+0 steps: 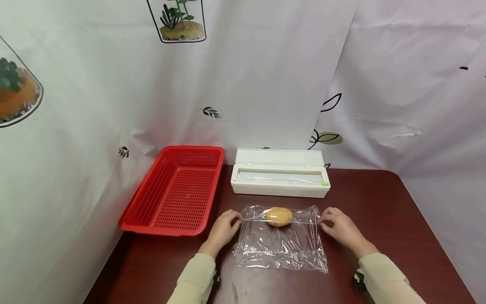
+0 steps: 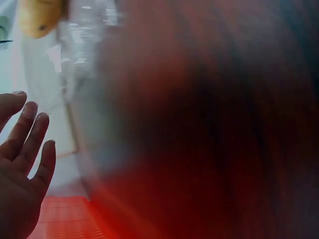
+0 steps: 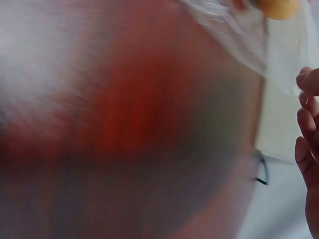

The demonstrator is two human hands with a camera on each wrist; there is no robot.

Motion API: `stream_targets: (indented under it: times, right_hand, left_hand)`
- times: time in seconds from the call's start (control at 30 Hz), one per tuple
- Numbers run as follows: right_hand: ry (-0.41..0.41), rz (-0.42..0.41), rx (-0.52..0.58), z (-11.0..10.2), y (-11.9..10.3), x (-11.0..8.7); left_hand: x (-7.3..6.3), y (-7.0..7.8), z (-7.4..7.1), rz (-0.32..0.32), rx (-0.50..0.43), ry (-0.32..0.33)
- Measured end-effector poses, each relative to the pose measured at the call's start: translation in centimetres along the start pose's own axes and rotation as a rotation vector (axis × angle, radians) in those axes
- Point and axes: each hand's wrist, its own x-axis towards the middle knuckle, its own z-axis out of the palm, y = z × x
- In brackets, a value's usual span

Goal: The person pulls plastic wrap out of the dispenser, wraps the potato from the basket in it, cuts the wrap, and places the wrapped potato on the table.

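Observation:
A sheet of clear plastic wrap point(image 1: 279, 253) lies crinkled on the dark red table. Near its far edge rests a yellow, oval, mango-like fruit point(image 1: 279, 216), with a fold of the wrap over it. My left hand point(image 1: 224, 228) pinches the wrap's left side between thumb and index finger. On the opposite side my right hand point(image 1: 341, 228) pinches the wrap's edge, level with the fruit. A straight edge of film runs taut between both hands. In the right wrist view, the film point(image 3: 249, 45) slants up from the fingertips point(image 3: 304, 79) towards the fruit point(image 3: 279, 7).
Behind the wrap stands a white wrap dispenser box point(image 1: 281, 190), its lid point(image 1: 279, 158) raised and a roll inside. A red plastic basket point(image 1: 171, 231) is to the left, near my left hand. White patterned cloth point(image 1: 265, 76) hangs behind the table point(image 1: 372, 198).

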Motion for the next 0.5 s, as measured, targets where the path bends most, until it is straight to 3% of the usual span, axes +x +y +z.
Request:
stream_targets:
  times: [0.23,0.37,0.43,0.5]
  right_hand:
    - [-0.133,-0.013,-0.117,2.5,0.3,-0.2]
    - [-0.162,0.100,-0.069,2.1,-0.1,-0.4]
    - [-0.146,0.162,-0.023,1.4,-0.6,-0.8]
    - [-0.139,0.152,0.025,0.6,-1.2,-1.7]
  left_hand:
    - [0.7,-0.6,1.5,0.162,0.223,-0.104]
    - [0.6,-0.1,1.0,0.120,0.255,-0.142]
    - [0.1,0.2,0.2,0.086,0.217,-0.158]
    - [-0.9,0.6,-0.8,0.086,0.163,-0.198]
